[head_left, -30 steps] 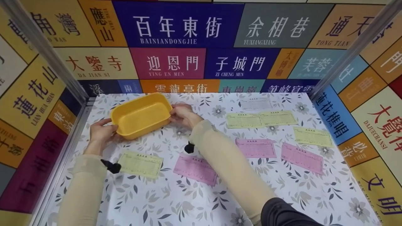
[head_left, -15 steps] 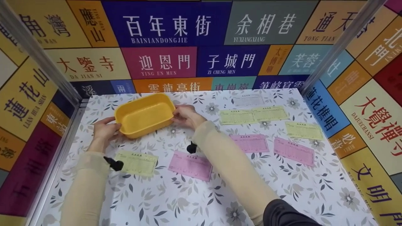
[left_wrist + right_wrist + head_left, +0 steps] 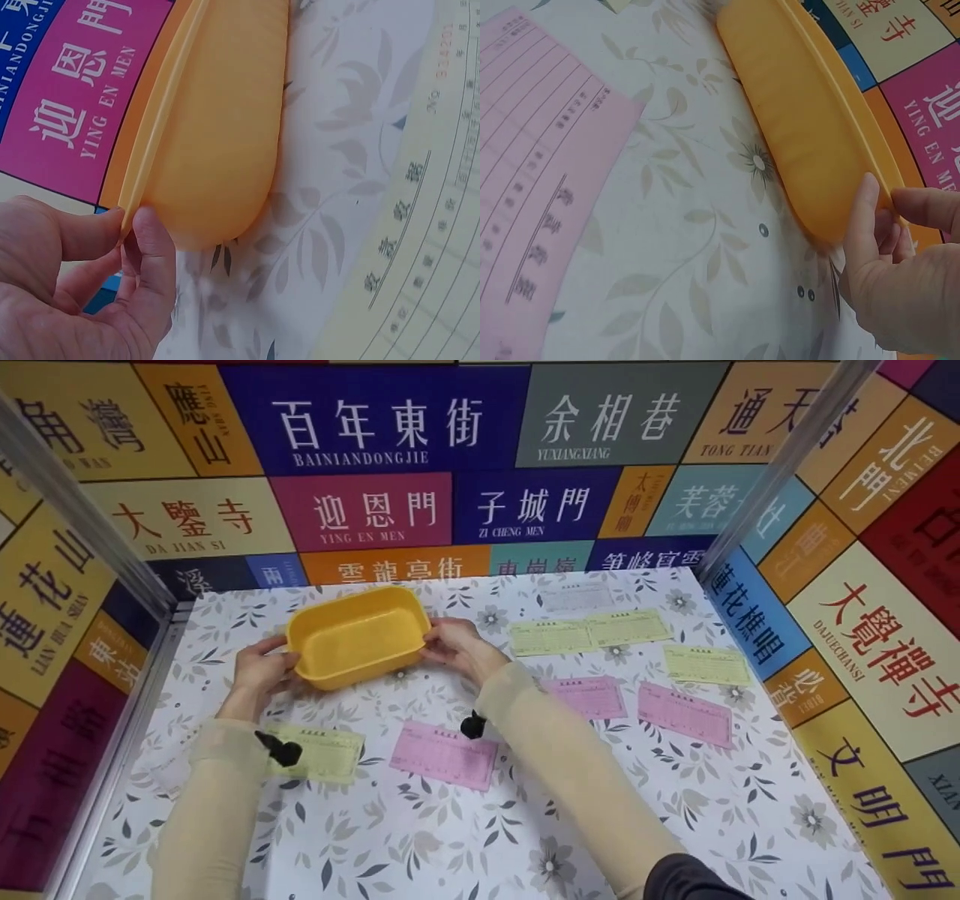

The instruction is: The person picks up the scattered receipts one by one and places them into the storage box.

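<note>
White leaf-print tabletop (image 3: pixel 420 840): yellow oblong plastic-looking tub (image 3: pixel 360 637) near its back edge, L hand (image 3: pixel 260 670) & R hand (image 3: pixel 466 649) w/ fingertips pinched closed on opp. ends, so if one grip slips or pulls unevenly, tub could tip or drop.

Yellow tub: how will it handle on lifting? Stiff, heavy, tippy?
The yellow tub is probably light for its size: nothing shows inside and its walls look thin. It's likely fairly stiff, since the rim shows no buckling where the left hand and right hand pinch it. Set down, it seems unlikely to tip, being wide and shallow.
</note>
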The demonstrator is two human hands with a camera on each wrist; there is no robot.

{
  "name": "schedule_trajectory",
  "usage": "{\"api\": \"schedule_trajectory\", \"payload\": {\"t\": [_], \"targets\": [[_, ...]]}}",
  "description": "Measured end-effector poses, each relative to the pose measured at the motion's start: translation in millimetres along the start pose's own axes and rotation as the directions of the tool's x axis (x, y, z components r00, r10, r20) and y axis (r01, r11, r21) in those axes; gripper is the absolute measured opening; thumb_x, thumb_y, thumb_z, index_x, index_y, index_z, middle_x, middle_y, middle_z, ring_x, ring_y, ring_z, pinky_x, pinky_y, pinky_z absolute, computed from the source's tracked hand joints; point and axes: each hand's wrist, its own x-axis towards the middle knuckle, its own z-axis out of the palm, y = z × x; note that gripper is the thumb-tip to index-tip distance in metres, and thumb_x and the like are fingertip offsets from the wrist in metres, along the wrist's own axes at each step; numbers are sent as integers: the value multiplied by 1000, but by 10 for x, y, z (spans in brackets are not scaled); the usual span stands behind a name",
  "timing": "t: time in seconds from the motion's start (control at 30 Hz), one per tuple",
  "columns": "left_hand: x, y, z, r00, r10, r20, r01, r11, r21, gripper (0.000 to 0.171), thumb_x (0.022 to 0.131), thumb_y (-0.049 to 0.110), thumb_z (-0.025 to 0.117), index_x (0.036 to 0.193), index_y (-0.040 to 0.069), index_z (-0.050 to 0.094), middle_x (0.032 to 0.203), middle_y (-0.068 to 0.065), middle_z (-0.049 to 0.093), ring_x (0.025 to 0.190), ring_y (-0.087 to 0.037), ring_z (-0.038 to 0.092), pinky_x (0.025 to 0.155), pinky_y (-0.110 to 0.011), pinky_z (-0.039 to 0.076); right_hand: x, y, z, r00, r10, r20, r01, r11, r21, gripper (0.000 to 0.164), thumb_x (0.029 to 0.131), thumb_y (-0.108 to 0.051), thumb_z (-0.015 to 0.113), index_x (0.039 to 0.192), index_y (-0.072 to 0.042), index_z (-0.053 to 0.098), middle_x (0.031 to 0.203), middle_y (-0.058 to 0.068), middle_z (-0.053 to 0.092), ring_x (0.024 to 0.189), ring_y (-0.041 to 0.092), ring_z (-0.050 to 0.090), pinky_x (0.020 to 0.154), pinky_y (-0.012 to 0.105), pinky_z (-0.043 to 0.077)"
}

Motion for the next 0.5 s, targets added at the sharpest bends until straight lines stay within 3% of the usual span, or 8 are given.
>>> {"api": "schedule_trajectory", "payload": {"t": [0.13, 0.23, 0.5], "targets": [[21, 26, 107, 1000, 3, 23, -2, 1000, -11, 68, 108, 12, 68, 172, 19, 47, 122, -1, 77, 97, -11, 77, 91, -31, 68, -76, 20, -99, 1000, -14, -16, 14, 999, 30, 69, 98, 13, 62, 164, -6, 56, 160, 28, 60, 115, 25, 69, 89, 30, 69], [30, 38, 186, 999, 2, 37, -1, 1000, -20, 68, 107, 11, 67, 172, 18, 47, 129, -6, 73, 96, -12, 75, 88, -30, 67, -140, 29, -183, 1000, -11, -28, 13, 999, 49, 69, 98, 13, 63, 165, -6, 56, 160, 28, 59, 120, 26, 68, 87, 30, 69], [19, 74, 379, 997, 47, 55, -47, 999, 4, 68, 107, 10, 65, 172, 15, 47, 114, -5, 70, 77, -10, 66, 76, -28, 65, -276, 47, -410, 997, 5, -72, 0, 998, 67, 65, 99, 10, 66, 161, -9, 60, 144, 18, 69, 113, 23, 73, 98, 35, 69]]}}
